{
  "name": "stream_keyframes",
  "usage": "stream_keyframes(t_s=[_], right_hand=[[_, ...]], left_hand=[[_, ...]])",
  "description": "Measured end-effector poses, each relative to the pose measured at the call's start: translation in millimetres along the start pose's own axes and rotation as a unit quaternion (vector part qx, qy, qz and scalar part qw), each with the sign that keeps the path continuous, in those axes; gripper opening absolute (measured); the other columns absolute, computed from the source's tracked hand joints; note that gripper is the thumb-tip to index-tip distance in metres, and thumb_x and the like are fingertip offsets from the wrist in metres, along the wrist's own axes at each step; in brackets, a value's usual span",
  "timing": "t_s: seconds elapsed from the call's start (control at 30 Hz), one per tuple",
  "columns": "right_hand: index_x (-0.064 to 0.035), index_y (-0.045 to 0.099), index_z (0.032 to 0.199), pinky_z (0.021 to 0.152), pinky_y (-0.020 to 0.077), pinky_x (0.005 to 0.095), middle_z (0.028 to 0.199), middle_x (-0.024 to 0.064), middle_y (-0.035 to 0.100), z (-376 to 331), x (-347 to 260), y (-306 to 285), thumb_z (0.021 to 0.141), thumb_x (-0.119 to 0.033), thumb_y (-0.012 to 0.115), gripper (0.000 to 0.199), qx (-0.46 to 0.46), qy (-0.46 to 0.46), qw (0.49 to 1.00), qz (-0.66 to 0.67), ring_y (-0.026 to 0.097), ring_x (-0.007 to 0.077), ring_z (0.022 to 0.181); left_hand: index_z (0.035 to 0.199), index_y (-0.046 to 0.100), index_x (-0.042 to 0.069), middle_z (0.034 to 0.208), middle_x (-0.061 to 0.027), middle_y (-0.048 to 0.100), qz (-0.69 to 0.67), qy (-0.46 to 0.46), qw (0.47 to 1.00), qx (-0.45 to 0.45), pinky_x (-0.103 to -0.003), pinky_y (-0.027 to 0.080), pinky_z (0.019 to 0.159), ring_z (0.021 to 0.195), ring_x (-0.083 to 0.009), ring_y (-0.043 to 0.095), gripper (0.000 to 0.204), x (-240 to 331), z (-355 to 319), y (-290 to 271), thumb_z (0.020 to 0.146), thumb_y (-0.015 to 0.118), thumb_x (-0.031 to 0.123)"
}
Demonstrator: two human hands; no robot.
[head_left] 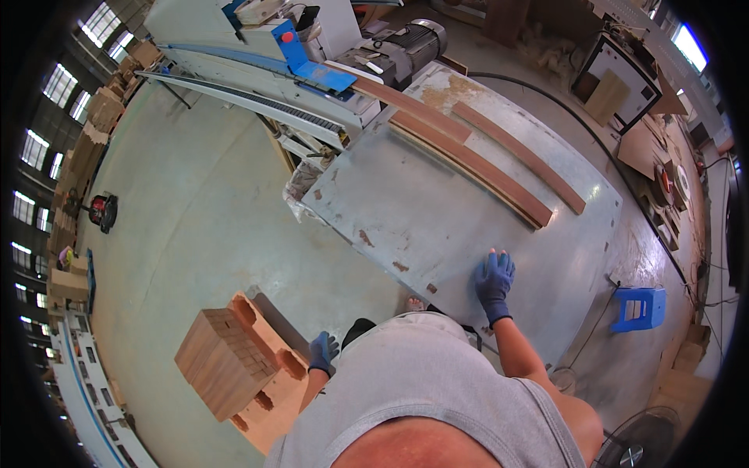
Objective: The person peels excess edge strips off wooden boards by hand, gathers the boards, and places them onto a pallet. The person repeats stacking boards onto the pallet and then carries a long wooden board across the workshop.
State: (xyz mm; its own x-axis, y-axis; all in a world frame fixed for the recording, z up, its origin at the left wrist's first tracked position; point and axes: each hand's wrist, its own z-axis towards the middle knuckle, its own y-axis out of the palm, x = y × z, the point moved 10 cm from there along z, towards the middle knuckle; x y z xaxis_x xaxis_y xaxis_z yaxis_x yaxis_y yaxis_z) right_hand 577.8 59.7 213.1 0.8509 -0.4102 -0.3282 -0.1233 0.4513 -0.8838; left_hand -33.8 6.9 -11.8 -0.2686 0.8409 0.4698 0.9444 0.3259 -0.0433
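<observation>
My right hand [494, 285], in a blue glove, lies flat on the grey metal table [437, 226] near its front edge, fingers stretched out and holding nothing. Beyond it on the table lie long reddish-brown wooden strips: a stacked pair [476, 171], a separate strip [523, 156] to the right, and one strip [413, 105] reaching into the machine [343, 109] by its blue guard [324, 76]. My left hand [321, 351], also gloved, hangs beside my body with its fingers apart and nothing in them. Nearest to it is a stack of brown wooden boards [226, 359] on a light wooden stand with cutouts [285, 386].
A blue plastic stool [638, 310] stands right of the table. A black cable [577, 117] runs along the floor behind it. A motor [413, 43] sits on the machine. At the lower right is a fan [636, 448]. Cardboard and wood pieces lie along the right wall.
</observation>
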Motion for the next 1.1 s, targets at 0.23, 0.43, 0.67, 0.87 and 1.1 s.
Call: stream_keyframes(t_s=[0.23, 0.43, 0.67, 0.87, 1.1], right_hand=[[-0.0048, 0.067, 0.130, 0.119, 0.0292, 0.0600, 0.143, 0.0295, 0.054, -14, 15, 11, 0.090, -0.023, 0.065, 0.044, 0.000, -0.008, 1.000, -0.021, 0.047, 0.0487, 0.137], [-0.0059, 0.068, 0.129, 0.119, 0.0298, 0.0606, 0.140, 0.0278, 0.055, -13, 19, 9, 0.087, -0.022, 0.065, 0.045, 0.000, 0.012, 1.000, -0.013, 0.047, 0.0482, 0.136], [-0.0062, 0.069, 0.125, 0.118, 0.0315, 0.0602, 0.137, 0.0267, 0.058, -10, 12, 4, 0.086, -0.022, 0.066, 0.043, 0.014, 0.014, 1.000, 0.000, 0.050, 0.0479, 0.134], [-0.0062, 0.069, 0.124, 0.117, 0.0333, 0.0598, 0.137, 0.0257, 0.058, -7, 13, 1, 0.084, -0.021, 0.068, 0.043, 0.023, 0.016, 1.000, 0.000, 0.051, 0.0464, 0.133], [-0.0073, 0.069, 0.125, 0.117, 0.0345, 0.0586, 0.137, 0.0246, 0.059, -8, 17, 5, 0.084, -0.022, 0.069, 0.043, 0.017, 0.029, 0.999, -0.022, 0.052, 0.0445, 0.133]], left_hand=[[0.104, 0.072, 0.004, 0.101, -0.0113, 0.075, 0.179, 0.225, 0.957, 0.022, -0.043, 0.055, 0.074, 0.086, -0.0262, 0.071, 0.026, 179, 21, 102, 0.096, 0.062, 0.027], [0.138, 0.060, -0.004, 0.131, -0.0300, 0.065, 0.357, 0.573, 0.732, 0.084, -0.047, 0.046, 0.109, 0.125, -0.0442, 0.061, 0.052, 327, -41, 248, 0.095, 0.062, 0.027], [0.140, 0.056, 0.002, 0.148, -0.0298, 0.050, 0.488, 0.638, 0.573, 0.162, -0.056, 0.036, 0.115, 0.142, -0.0485, 0.042, 0.059, 376, -64, 349, 0.091, 0.066, 0.032], [0.143, 0.056, 0.005, 0.150, -0.0281, 0.049, 0.567, 0.610, 0.511, 0.211, -0.061, 0.031, 0.115, 0.146, -0.0470, 0.038, 0.058, 352, -49, 361, 0.093, 0.061, 0.034], [0.144, 0.056, 0.006, 0.152, -0.0281, 0.048, 0.558, 0.623, 0.495, 0.235, -0.060, 0.032, 0.114, 0.146, -0.0472, 0.038, 0.055, 350, -60, 363, 0.097, 0.056, 0.036]])
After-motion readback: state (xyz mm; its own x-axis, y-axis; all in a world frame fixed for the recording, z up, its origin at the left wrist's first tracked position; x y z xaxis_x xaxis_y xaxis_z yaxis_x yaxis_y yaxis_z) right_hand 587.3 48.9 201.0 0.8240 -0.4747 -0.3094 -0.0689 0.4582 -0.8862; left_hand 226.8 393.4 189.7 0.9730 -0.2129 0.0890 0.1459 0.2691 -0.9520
